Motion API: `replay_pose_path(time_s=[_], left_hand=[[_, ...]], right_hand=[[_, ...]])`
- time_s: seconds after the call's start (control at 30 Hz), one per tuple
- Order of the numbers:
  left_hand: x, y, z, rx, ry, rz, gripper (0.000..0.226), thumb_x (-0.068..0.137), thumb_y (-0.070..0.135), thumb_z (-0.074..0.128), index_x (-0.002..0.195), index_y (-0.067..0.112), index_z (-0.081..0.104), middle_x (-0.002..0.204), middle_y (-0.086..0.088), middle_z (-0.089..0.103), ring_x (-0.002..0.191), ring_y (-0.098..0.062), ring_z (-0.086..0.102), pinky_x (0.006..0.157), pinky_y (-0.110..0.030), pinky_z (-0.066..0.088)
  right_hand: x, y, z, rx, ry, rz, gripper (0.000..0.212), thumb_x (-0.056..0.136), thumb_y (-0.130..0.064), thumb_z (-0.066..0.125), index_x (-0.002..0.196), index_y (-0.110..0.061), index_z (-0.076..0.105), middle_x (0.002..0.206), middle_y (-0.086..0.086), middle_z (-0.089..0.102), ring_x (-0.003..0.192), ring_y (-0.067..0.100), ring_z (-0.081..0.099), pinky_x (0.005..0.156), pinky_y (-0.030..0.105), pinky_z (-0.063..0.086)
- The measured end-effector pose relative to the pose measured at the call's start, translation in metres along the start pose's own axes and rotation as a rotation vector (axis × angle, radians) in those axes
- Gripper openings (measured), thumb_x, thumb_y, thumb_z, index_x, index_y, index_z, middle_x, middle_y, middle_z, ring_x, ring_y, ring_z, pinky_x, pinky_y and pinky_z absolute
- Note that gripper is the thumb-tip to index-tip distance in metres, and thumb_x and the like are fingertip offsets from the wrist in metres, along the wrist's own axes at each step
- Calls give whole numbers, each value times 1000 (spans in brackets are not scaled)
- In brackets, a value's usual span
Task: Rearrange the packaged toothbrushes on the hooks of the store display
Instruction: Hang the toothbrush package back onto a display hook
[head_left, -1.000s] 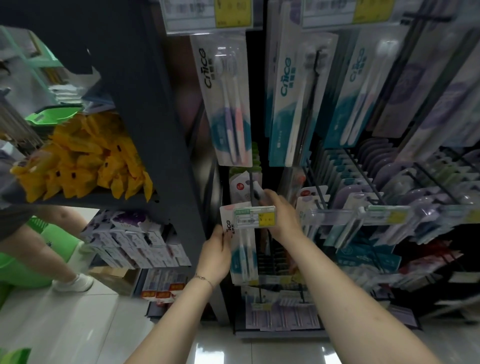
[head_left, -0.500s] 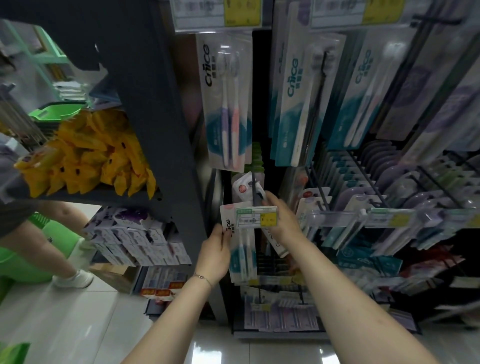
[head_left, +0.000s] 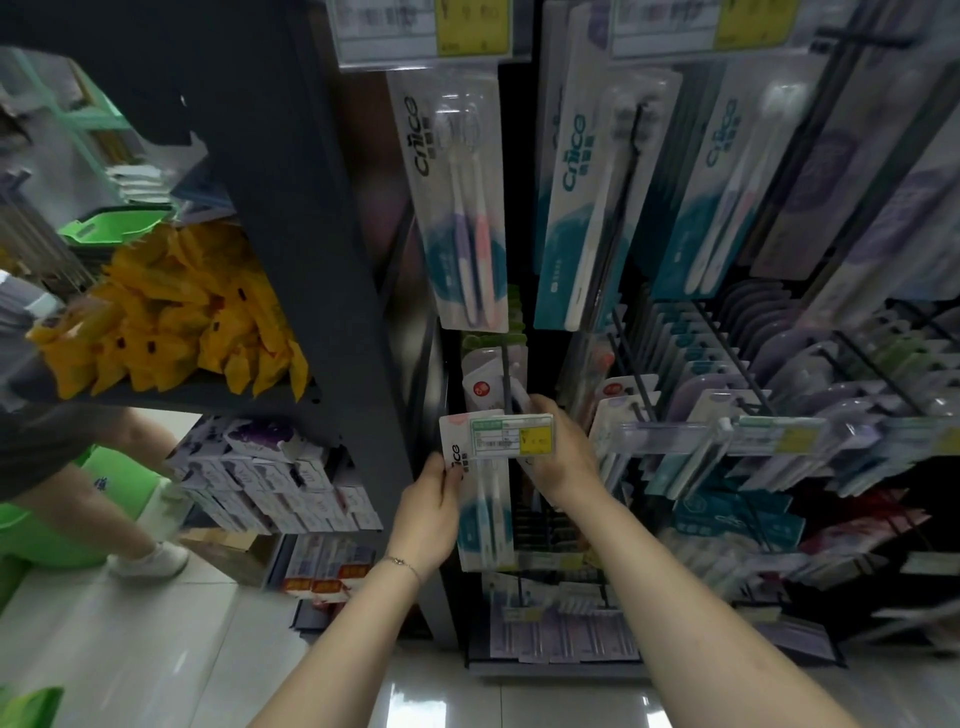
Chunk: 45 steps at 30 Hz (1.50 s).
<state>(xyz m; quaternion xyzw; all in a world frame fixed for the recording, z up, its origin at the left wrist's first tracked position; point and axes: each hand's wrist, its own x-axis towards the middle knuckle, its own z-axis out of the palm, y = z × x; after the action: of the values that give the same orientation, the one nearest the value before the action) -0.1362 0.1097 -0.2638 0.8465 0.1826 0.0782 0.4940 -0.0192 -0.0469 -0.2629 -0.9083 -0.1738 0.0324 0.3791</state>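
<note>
Head view: pinching toothbrush pack (head_left: 484, 525) with left hand (head_left: 427, 506); just above those fingers, curling right hand (head_left: 560, 453) round price tag (head_left: 511, 435)

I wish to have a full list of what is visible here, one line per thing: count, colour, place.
held toothbrush pack: one, white and teal, centre, below the price tag
price tag: one, white, green and yellow, centre
upper toothbrush packs: several, teal and white, top row
lilac packs: many, lilac, right side
yellow bags: many, yellow, left side
basket: one, green, behind the bags
small boxes: many, white and purple, lower left
another person: one, white shoe, far left
bracelet: one, thin, left wrist
left hand: one, pinches the held pack's left edge
right hand: one, behind the price tag, grip hidden
</note>
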Motion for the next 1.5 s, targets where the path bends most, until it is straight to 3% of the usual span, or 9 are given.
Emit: replay_pose_path(time_s=[0.13, 0.23, 0.4, 0.53, 0.9, 1.1, 1.3, 1.4, 1.5], left_hand=[[-4, -2, -2, 0, 28, 13, 19, 106, 28, 41, 108, 20, 58, 101, 13, 68, 89, 4, 61, 76, -23, 50], [-10, -4, -3, 4, 37, 6, 21, 106, 28, 41, 103, 15, 57, 96, 8, 68, 85, -5, 64, 76, -31, 51], [-23, 0, -3, 5, 69, 10, 23, 106, 28, 41, 104, 11, 57, 97, -1, 69, 88, -12, 64, 77, -33, 51], [-35, 0, -3, 17, 106, -3, 26, 106, 30, 42, 105, 9, 56, 98, -9, 68, 90, -21, 64, 84, -44, 52], [-76, 8, -8, 49, 171, -74, 22, 106, 30, 42, 103, 13, 57, 96, 3, 65, 90, -9, 60, 84, -40, 50], [-93, -5, -23, 8, 261, -142, 21, 105, 32, 43, 105, 18, 59, 102, 4, 66, 96, -14, 61, 90, -45, 51], [-99, 6, -41, -30, 369, -121, 20, 105, 29, 43, 97, 18, 58, 94, 1, 65, 90, -18, 60, 82, -42, 49], [-97, 25, -46, -27, 407, -34, 21, 106, 26, 43, 91, 17, 55, 88, 1, 61, 83, -16, 57, 74, -36, 44], [-96, 44, -50, -37, 419, 27, 24, 106, 29, 43, 93, 11, 53, 88, -10, 60, 80, -23, 57, 72, -42, 46]], right_hand=[[-16, 1, 5, 193, -6, -78, 54, 84, -55, 34, 136, -40, 43, 128, -5, 57, 119, 20, 52, 99, 43, 46], [-20, 5, 5, 187, -17, -117, 39, 94, -50, 35, 131, -45, 44, 124, -11, 57, 115, 17, 53, 96, 47, 48], [-33, 4, -7, 168, -48, -116, 53, 92, -65, 28, 141, -47, 36, 140, -14, 50, 126, 15, 46, 102, 43, 42], [-42, 1, -17, 111, -100, -117, 42, 98, -58, 31, 138, -47, 38, 138, -7, 53, 123, 21, 47, 99, 44, 43], [-80, -10, -32, 33, -287, -106, 60, 100, -57, 34, 151, -25, 31, 153, 2, 42, 137, 28, 41, 109, 43, 38], [-95, -4, -44, 74, -341, -103, 38, 99, -55, 40, 129, -34, 47, 123, -8, 61, 107, 17, 59, 81, 35, 47], [-94, -3, -64, 117, -507, -98, 25, 97, -52, 49, 117, -39, 54, 96, -20, 58, 88, 6, 56, 74, 28, 46], [-95, -11, -78, 144, -548, -134, 23, 96, -51, 51, 115, -39, 57, 95, -15, 58, 84, 6, 54, 72, 26, 44], [-93, -24, -92, 202, -541, -177, 22, 95, -53, 53, 113, -41, 59, 97, -15, 60, 91, 9, 57, 77, 29, 48]])
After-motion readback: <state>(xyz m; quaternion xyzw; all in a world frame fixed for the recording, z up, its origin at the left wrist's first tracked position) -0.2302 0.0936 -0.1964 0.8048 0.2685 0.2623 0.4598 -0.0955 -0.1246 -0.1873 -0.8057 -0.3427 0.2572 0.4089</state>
